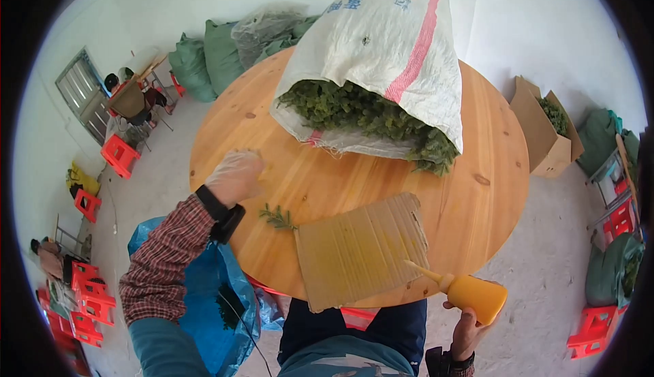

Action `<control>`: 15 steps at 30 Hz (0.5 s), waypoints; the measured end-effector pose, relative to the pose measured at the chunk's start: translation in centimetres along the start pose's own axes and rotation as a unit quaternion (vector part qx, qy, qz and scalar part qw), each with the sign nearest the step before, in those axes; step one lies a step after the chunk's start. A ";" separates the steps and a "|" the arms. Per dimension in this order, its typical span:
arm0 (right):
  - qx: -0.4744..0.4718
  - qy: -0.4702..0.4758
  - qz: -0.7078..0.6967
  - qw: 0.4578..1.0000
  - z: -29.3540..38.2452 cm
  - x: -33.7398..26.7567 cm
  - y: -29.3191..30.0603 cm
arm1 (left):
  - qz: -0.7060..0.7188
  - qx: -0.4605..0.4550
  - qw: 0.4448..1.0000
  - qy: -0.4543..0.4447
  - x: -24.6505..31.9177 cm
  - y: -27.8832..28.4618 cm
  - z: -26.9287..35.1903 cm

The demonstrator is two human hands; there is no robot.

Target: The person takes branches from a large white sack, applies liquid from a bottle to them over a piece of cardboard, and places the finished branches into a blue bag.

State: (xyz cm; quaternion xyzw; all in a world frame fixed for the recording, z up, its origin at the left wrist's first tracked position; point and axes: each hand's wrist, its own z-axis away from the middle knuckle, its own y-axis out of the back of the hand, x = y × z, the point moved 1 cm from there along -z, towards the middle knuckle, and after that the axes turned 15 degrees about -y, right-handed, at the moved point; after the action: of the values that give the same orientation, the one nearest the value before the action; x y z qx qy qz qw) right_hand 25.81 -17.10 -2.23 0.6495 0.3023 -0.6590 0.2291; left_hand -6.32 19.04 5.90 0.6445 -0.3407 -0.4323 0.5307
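Observation:
My left hand [236, 175], in a thin clear glove, is over the left part of the round wooden table [245, 116]; its fingers are blurred, so whether it holds anything cannot be told. In my right hand [469, 328], at the table's near right edge, is a yellow squeeze bottle [477, 298], its long nozzle pointing left over a corrugated cardboard sheet [357, 249]. Yellowish smears mark the cardboard. A small green conifer sprig [277, 217] touches its upper left corner. Beyond lies a white woven sack [368, 40], its mouth towards me, full of green conifer sprigs [352, 106].
A blue plastic bag [204, 305] with greenery stands below the table at left. Green sacks [222, 55] line the back wall. A cardboard box [544, 132] of greenery stands at right. Red stools [120, 155] and seated people [125, 91] are at left.

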 end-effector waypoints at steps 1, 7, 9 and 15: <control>-0.003 0.004 -0.004 1.000 -0.1 0.0 -0.1 | 0.010 0.064 0.998 -0.013 -0.5 -0.2 -0.8; 0.027 -0.002 -0.006 1.000 0.2 1.6 1.4 | 0.116 0.067 0.982 0.133 -0.4 -1.3 -10.7; 0.038 -0.001 -0.006 0.999 -0.1 1.7 1.5 | 0.126 0.052 0.973 0.187 -2.8 -4.6 -12.6; 0.042 0.008 0.025 0.999 -0.5 3.4 3.5 | 0.134 0.031 0.963 0.232 -6.4 -8.6 -14.9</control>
State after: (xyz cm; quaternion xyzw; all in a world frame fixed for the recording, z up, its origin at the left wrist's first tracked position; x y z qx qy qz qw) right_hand 28.40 -18.97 -5.95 0.6715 0.2598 -0.6598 0.2151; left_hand 4.63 32.39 -0.35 0.6916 -0.3048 -0.1847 0.6283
